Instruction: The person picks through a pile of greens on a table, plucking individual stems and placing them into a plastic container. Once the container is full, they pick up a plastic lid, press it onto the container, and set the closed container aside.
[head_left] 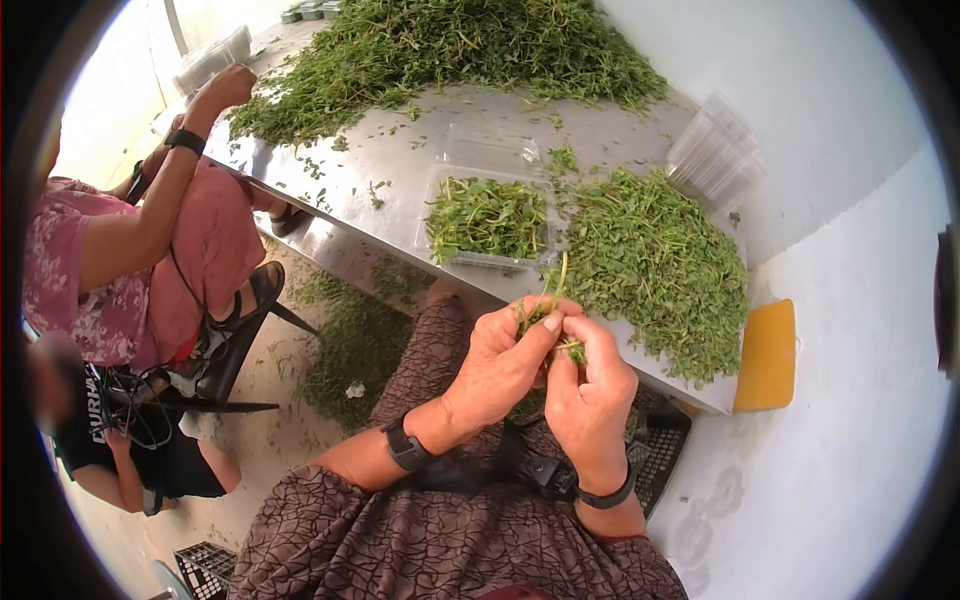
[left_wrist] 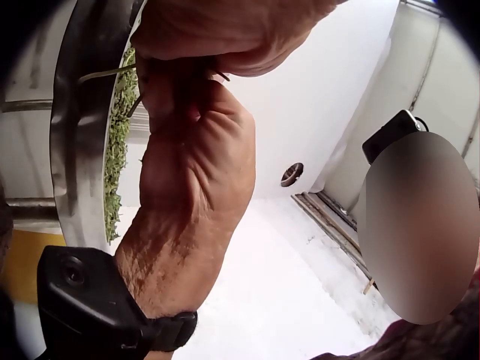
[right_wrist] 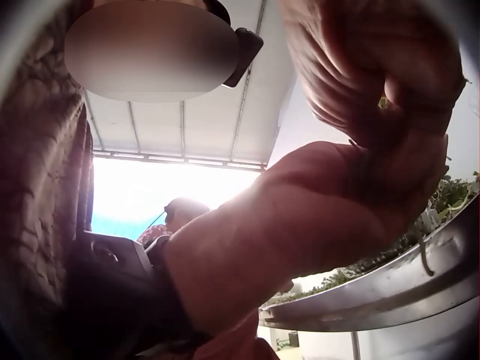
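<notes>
Shiny metal tabletop, slender stems

Strong light floods in from the left, where that side of the room burns out to plain white and a pale sheen slides over the metal tabletop. The fingers look fairly crisp from the head camera, yet they sink into brown shadow at the left wrist, against a washed-out white wall. At the right wrist, glare beneath the ceiling hazes the forearm. Smooth blurred ovals hide faces. Black rounded borders ring the head view, and the tabletop's rim bends into an arc in both wrist views.
</notes>
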